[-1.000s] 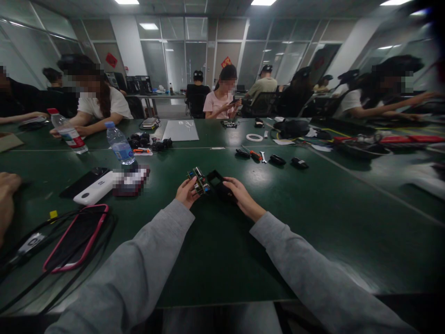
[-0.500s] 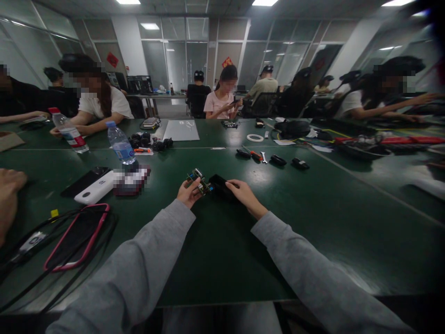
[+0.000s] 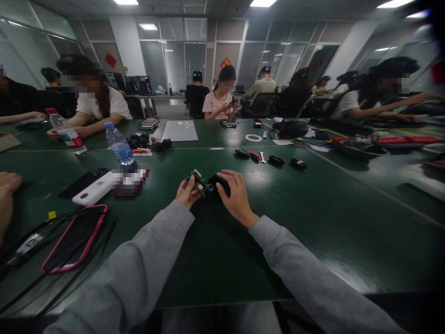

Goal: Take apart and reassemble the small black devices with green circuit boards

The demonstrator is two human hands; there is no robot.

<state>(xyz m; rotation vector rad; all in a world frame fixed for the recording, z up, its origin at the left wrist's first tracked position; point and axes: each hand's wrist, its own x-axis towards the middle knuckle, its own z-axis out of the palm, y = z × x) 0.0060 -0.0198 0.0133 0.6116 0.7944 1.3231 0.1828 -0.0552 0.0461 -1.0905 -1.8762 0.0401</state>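
Between the thumb and fingers of my left hand [image 3: 187, 193] is a green circuit board [image 3: 199, 182] with small parts and a spot of blue on it. My right hand [image 3: 236, 195] is wrapped round a black plastic casing [image 3: 219, 184], thumb on the near side and fingers over the top. The casing's left end meets the board's right end; whether they are joined I cannot tell. Both things are held above the green table [image 3: 215, 260]. The far side of the casing is hidden by my fingers.
Phones and a white power bank [image 3: 91, 189] lie left, near a pink-edged phone [image 3: 75, 239] and black cables. A water bottle [image 3: 120, 144] stands behind. Beyond my hands lie a screwdriver [image 3: 255, 156], a wrench [image 3: 262, 158] and black casings [image 3: 276, 160]. Another person's hand [image 3: 9, 185] rests far left.
My right hand has gone from pinching the casing's edge to wrapping over it, and has moved slightly left. The left hand keeps its grip on the circuit board.
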